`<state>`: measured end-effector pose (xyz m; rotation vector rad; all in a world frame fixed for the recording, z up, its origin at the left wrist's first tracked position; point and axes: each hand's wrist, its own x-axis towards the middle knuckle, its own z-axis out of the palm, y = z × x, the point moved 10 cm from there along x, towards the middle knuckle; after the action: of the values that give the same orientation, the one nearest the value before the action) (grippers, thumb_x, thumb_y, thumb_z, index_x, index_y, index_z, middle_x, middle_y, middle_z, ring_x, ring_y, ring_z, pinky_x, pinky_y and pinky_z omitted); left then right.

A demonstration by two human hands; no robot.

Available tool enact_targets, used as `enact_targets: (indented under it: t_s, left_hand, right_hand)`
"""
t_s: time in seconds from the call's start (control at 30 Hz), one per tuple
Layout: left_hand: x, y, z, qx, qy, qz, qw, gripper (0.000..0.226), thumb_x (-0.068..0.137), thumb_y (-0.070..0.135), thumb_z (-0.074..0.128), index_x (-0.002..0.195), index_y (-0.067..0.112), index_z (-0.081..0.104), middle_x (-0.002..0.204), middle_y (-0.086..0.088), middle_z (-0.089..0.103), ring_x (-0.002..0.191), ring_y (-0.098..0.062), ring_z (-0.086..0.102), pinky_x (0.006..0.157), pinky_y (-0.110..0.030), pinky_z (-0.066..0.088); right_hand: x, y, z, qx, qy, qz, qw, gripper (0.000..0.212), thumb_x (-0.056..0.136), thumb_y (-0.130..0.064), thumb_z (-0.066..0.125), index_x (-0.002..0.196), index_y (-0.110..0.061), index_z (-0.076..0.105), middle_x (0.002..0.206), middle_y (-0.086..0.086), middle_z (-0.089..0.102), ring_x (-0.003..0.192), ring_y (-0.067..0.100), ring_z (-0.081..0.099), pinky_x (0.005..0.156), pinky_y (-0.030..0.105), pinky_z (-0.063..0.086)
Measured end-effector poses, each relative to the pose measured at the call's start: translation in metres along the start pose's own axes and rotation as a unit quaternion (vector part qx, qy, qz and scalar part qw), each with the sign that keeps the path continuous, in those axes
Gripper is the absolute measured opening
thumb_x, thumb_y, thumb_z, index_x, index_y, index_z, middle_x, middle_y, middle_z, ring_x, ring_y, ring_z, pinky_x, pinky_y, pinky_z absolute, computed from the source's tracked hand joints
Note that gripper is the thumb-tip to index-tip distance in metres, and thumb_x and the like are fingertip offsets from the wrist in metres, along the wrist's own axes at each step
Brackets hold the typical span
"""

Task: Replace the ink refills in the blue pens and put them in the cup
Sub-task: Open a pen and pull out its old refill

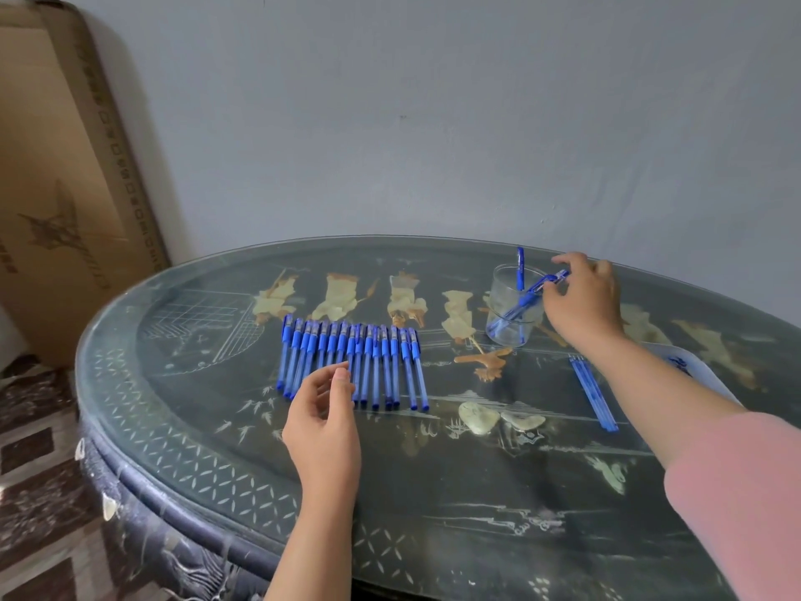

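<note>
On the counter [433, 492], nearest the viewer, the left hand [323, 414] hovers palm inward with its fingers loosely curled and nothing in it. Its fingertips lie over the near ends of the row of pens [353, 366], about a third of the way in from the row's left end. Whether they touch the pens cannot be told. The pens in the row lie side by side, long axes running near to far, caps at the far end and tips toward the viewer, the row fanning slightly. The hand covers the tips of a few.

To the right, well apart from the row, a small bundle of refills [594, 392] lies flat, slanting from far-left to near-right. Its far end goes under the right forearm. A white tray [693, 366] shows beyond that forearm, mostly hidden by it, so its contents are unclear.

Farther back stands the clear cup [498, 297], right of the row. The right hand [585, 297] is just beside it on the right, thumb and forefinger pinching the cap end of a pen [529, 298]. This pen leans steeply — tip down at the cup's near-left floor, cap up over the right rim. A second pen [520, 262] stands almost upright in the cup, cap up; glare blurs its lower half.

A box [65, 167] leans on the wall at far left.
</note>
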<state>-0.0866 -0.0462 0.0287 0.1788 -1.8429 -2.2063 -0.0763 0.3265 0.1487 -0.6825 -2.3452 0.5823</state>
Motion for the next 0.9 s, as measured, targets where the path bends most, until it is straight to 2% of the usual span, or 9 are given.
enact_targets:
  t_s: [0.13, 0.2, 0.33, 0.43, 0.5, 0.6, 0.73, 0.83, 0.9]
  left_hand:
    - [0.0, 0.0, 0.0, -0.002, -0.001, 0.003, 1.0, 0.013, 0.095, 0.025, 0.059, 0.089, 0.031, 0.068, 0.085, 0.021, 0.071, 0.089, -0.011, 0.069, 0.089, -0.047, 0.055]
    - [0.0, 0.001, 0.0, -0.003, -0.001, 0.003, 1.0, 0.013, 0.096, 0.025, 0.059, 0.089, 0.031, 0.068, 0.085, 0.021, 0.071, 0.089, -0.011, 0.069, 0.089, -0.047, 0.055]
    - [0.0, 0.001, 0.0, 0.0, -0.002, 0.003, 1.0, 0.013, 0.096, 0.025, 0.058, 0.089, 0.032, 0.068, 0.084, 0.021, 0.071, 0.088, -0.009, 0.068, 0.089, -0.045, 0.055]
    - [0.0, 0.001, -0.001, -0.003, -0.001, 0.001, 1.0, 0.013, 0.095, 0.025, 0.059, 0.089, 0.031, 0.068, 0.084, 0.021, 0.071, 0.089, -0.009, 0.068, 0.09, -0.046, 0.055]
    - [0.0, 0.001, -0.001, -0.005, -0.001, 0.002, 1.0, 0.013, 0.095, 0.025, 0.059, 0.089, 0.03, 0.068, 0.084, 0.021, 0.071, 0.089, -0.011, 0.068, 0.09, -0.047, 0.055]
    - [0.0, 0.001, -0.001, -0.007, 0.0, 0.001, 1.0, 0.014, 0.095, 0.024, 0.059, 0.088, 0.03, 0.068, 0.083, 0.022, 0.071, 0.088, -0.012, 0.069, 0.09, -0.048, 0.054]
    - [-0.001, 0.001, -0.001, -0.009, -0.001, 0.001, 1.0, 0.014, 0.095, 0.023, 0.059, 0.087, 0.03, 0.068, 0.083, 0.021, 0.071, 0.089, -0.013, 0.069, 0.091, -0.048, 0.054]
    - [-0.001, 0.001, 0.0, -0.005, -0.003, 0.004, 1.0, 0.014, 0.095, 0.024, 0.059, 0.087, 0.031, 0.068, 0.084, 0.021, 0.071, 0.089, -0.014, 0.069, 0.091, -0.048, 0.054]
    - [-0.001, 0.002, 0.0, -0.002, -0.004, 0.007, 1.0, 0.013, 0.095, 0.024, 0.059, 0.087, 0.03, 0.068, 0.085, 0.02, 0.071, 0.09, -0.015, 0.069, 0.091, -0.048, 0.054]
  right_hand:
    - [-0.035, -0.025, -0.021, 0.006, 0.151, -0.067, 0.986, 0.031, 0.085, -0.002, 0.057, 0.116, -0.003, 0.055, 0.112, 0.023, 0.047, 0.107, 0.04, 0.045, 0.087, 0.04, 0.037]
    - [-0.052, -0.037, -0.013, 0.016, 0.16, -0.102, 0.982, 0.028, 0.082, 0.001, 0.06, 0.11, -0.001, 0.056, 0.107, 0.022, 0.049, 0.099, 0.038, 0.049, 0.083, 0.035, 0.036]
    - [-0.081, -0.047, 0.047, 0.029, 0.011, -0.095, 0.995, 0.014, 0.091, -0.013, 0.059, 0.105, -0.01, 0.061, 0.103, 0.005, 0.055, 0.096, 0.022, 0.054, 0.081, 0.03, 0.042]
    - [-0.105, -0.045, 0.098, 0.047, -0.126, -0.03, 0.99, 0.013, 0.096, -0.024, 0.057, 0.099, -0.016, 0.066, 0.097, -0.003, 0.064, 0.09, 0.013, 0.06, 0.084, 0.029, 0.052]
    - [-0.118, -0.044, 0.119, 0.065, -0.179, 0.014, 0.982, 0.017, 0.097, -0.027, 0.058, 0.102, -0.014, 0.068, 0.094, -0.003, 0.067, 0.083, 0.012, 0.061, 0.079, 0.027, 0.052]
    - [-0.125, -0.046, 0.129, 0.036, -0.191, 0.032, 0.98, 0.021, 0.095, -0.032, 0.059, 0.094, -0.014, 0.068, 0.084, -0.005, 0.065, 0.078, 0.013, 0.06, 0.072, 0.029, 0.051]
    - [-0.124, -0.049, 0.135, -0.013, -0.198, 0.036, 0.979, 0.039, 0.091, -0.035, 0.061, 0.062, -0.009, 0.057, 0.052, -0.002, 0.048, 0.054, 0.015, 0.05, 0.06, 0.028, 0.049]
    - [-0.125, -0.052, 0.136, -0.023, -0.204, 0.05, 0.977, 0.038, 0.087, -0.034, 0.063, 0.058, -0.013, 0.05, 0.051, -0.002, 0.044, 0.053, 0.018, 0.048, 0.061, 0.031, 0.054]
    - [-0.126, -0.055, 0.137, -0.024, -0.206, 0.056, 0.977, 0.037, 0.087, -0.031, 0.063, 0.058, -0.014, 0.048, 0.053, -0.001, 0.044, 0.052, 0.018, 0.045, 0.054, 0.029, 0.048]
